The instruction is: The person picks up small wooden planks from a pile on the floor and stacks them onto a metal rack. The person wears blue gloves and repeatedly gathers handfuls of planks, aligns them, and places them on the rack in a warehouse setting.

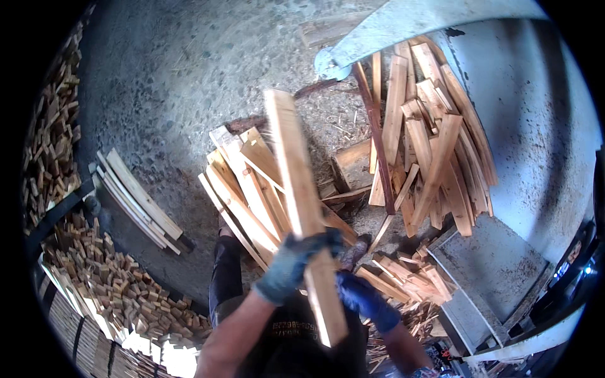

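A long wooden board (295, 164) stands tilted in front of me, its far end slightly blurred. My left hand (287, 264), in a grey-green glove, lies across the board with its fingers closed around it. Beside the board's right edge is my right hand (368, 301) in a blue glove. Its fingertips are blurred and partly behind the wood, so whether they grip it does not show. Beyond my hands a stack of boards (246, 183) leans at the middle left, partly hidden by the held one.
A large heap of boards (435, 145) rests at the right against a pale metal panel (529, 126). Short offcuts (409, 277) lie below it. A metal arm (403, 31) crosses the top. At left are thin strips (138, 195) and piles of small blocks (120, 271).
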The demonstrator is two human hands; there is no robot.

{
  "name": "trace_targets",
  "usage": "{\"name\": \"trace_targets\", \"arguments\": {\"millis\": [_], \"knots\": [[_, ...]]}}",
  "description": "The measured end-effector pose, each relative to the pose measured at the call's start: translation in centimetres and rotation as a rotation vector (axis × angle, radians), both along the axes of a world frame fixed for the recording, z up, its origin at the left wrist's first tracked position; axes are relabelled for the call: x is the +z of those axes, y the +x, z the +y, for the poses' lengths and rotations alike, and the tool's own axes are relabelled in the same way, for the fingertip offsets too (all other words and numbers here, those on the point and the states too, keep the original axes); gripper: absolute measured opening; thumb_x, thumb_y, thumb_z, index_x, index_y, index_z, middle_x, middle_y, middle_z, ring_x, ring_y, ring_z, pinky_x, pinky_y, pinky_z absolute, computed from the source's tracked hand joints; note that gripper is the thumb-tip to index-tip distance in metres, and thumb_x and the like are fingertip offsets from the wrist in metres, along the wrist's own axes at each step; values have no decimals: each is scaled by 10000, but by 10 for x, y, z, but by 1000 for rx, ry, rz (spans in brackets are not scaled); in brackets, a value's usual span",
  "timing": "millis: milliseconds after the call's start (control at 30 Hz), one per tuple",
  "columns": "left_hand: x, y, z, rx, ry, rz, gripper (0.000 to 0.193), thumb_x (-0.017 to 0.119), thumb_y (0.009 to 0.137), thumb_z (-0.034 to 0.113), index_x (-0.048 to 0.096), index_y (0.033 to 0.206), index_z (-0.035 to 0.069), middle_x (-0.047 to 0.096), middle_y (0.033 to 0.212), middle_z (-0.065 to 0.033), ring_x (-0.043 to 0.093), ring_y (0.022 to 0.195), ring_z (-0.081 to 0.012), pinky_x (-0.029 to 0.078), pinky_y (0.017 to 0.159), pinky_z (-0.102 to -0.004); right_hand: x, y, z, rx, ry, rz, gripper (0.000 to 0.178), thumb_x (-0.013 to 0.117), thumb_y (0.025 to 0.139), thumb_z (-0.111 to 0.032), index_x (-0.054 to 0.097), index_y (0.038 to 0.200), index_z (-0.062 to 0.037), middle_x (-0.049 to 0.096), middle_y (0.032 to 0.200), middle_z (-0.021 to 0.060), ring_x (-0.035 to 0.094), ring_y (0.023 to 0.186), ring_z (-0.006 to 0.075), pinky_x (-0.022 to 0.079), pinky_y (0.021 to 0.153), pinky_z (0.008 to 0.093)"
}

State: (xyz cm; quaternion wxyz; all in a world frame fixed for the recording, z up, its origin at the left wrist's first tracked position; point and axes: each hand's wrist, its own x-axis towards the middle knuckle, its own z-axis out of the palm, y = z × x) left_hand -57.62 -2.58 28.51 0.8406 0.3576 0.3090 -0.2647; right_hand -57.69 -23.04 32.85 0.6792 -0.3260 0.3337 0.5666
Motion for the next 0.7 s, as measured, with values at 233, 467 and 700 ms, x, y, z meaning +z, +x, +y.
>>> {"name": "trace_targets", "arguments": {"millis": [233, 467, 700], "knots": [[-12, -49, 187, 318, 602, 389, 345, 640, 810, 251, 635, 1037, -9, 638, 888, -75, 611, 723, -150, 521, 677, -268, -151, 94, -85, 524, -1100, -1473, 673, 746, 734, -279, 460, 1256, 36, 530, 1216, 215, 520, 1122, 307, 411, 957, 370], [-88, -223, 324, 153, 1305, 537, 521, 634, 854, 180, 435, 1316, 43, 521, 1191, -38, 505, 979, -114, 410, 863, -287, -253, 127, -75, 919, -1354, -1237, 1016, 729, 667, -438, 181, 1426, -44, 341, 1346, 324, 472, 1148, 445, 449, 900, 454], [-27, -76, 105, 135, 815, 188, 304, 551, 909, 183, 573, 1178, 42, 611, 1075, -58, 578, 956, -140, 460, 850, -270, -213, 103, -120, 588, -1164, -1286, 734, 698, 710, -257, 373, 1344, -80, 598, 1110, 218, 645, 889, 334, 521, 736, 389]]}}
